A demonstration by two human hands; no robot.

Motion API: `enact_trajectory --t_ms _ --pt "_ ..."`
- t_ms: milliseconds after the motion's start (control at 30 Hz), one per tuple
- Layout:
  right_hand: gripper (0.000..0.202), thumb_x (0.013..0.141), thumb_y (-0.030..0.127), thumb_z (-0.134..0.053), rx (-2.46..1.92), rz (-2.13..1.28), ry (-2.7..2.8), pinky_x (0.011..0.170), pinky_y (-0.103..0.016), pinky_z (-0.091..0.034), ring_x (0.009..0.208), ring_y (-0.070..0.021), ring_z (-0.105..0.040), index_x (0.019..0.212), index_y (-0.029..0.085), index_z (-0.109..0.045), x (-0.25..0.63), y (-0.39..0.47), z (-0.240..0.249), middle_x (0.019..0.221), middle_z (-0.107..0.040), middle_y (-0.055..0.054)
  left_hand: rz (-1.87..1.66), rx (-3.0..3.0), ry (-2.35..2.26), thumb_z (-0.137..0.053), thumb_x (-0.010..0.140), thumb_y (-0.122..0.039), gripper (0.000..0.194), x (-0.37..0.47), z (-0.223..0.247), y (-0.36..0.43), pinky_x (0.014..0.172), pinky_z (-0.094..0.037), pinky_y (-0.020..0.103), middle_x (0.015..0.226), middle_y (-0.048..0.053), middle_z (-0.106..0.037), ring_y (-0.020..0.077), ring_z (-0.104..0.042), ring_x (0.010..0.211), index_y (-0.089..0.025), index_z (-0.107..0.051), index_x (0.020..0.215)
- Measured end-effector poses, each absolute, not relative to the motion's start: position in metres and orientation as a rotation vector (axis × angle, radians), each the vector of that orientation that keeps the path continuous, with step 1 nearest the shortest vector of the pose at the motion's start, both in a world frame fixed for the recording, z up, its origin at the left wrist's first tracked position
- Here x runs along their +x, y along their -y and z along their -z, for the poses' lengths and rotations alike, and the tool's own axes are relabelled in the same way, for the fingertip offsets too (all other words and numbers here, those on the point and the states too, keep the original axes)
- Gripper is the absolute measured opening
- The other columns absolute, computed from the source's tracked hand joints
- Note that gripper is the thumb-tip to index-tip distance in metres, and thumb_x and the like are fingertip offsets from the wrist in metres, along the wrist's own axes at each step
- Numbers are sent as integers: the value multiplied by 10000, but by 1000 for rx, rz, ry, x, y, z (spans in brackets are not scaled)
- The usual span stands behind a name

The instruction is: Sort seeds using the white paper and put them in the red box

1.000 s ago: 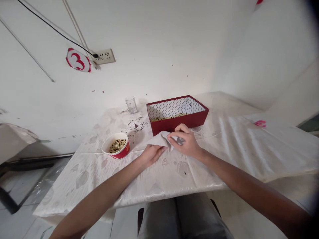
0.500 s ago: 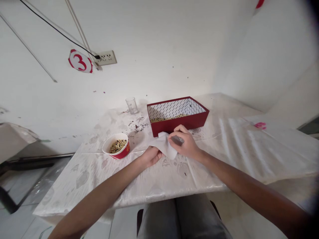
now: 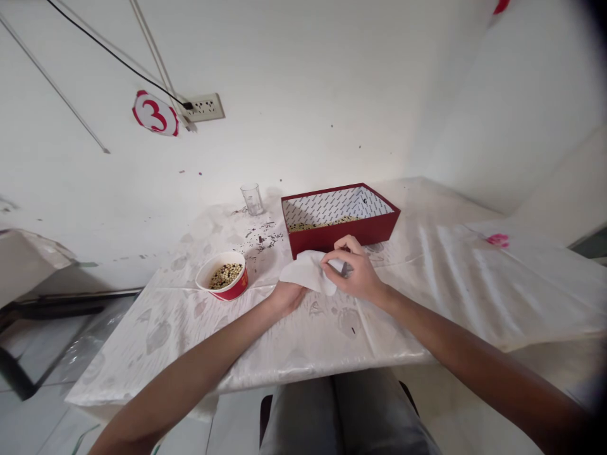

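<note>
Over the tabletop [image 3: 403, 316], between the box [image 3: 345, 234] and the near edge, the right hand [image 3: 358, 270] pinched the paper [image 3: 307, 270]; the left hand [image 3: 287, 297] lay partly beneath, its grip impossible to tell.

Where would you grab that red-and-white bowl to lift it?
Probably by the outer wall of the bowl, just below the rim, coming from its left: it stands upright, its wall flares upward, loose seeds lie inside, and the left hand is off to its right.

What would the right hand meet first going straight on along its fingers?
Most likely the white paper, which the right hand seems to touch; depth beyond it is unclear.
</note>
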State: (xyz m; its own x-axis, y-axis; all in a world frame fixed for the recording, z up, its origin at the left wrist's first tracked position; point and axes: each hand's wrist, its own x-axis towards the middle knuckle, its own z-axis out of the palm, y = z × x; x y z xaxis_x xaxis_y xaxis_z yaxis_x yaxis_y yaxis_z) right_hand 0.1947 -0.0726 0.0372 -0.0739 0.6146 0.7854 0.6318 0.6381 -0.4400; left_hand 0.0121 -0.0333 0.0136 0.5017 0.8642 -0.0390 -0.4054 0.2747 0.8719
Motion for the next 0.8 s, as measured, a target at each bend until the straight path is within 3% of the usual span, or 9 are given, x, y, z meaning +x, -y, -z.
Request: enact_trajectory --t_ms 233,400,633,800 --pt "121 856 218 -742 -1001 38 1761 800 -432 -513 906 -231 -556 932 303 -780 194 74 -39 958 -514 -55 -968 891 -655 -894 601 -207 560 10 -13 34 938 -541 389 1118 85 -772 243 -675 1051 -224 -738 1138" --pt "148 867 233 -746 -1015 97 1715 819 -446 -517 924 -239 -554 965 330 -798 196 70 -35 965 -525 -56 -949 917 -596 -869 670 -221 513 10 -14 34 938 -550 380 1131 85 -772 247 -672 1081 -233 -737 1165" --pt "178 858 217 -747 -1028 89 1750 830 -462 -503 926 -248 -563 980 334 -802 197 70 -34 973 -543 -60 -874 872 -623 -913 646 -231 552 10 -16 34 818 -559 313 1091 69 -776 183 -679 907 -218 -740 1170" --pt "178 861 213 -743 -1003 87 1763 838 -465 -501 929 -243 -566 989 325 -799 196 71 -36 975 -540 -57 -879 854 -630 -920 649 -215 576 9 -11 29 811 -550 289 1111 65 -764 178 -673 937 -223 -729 1193"
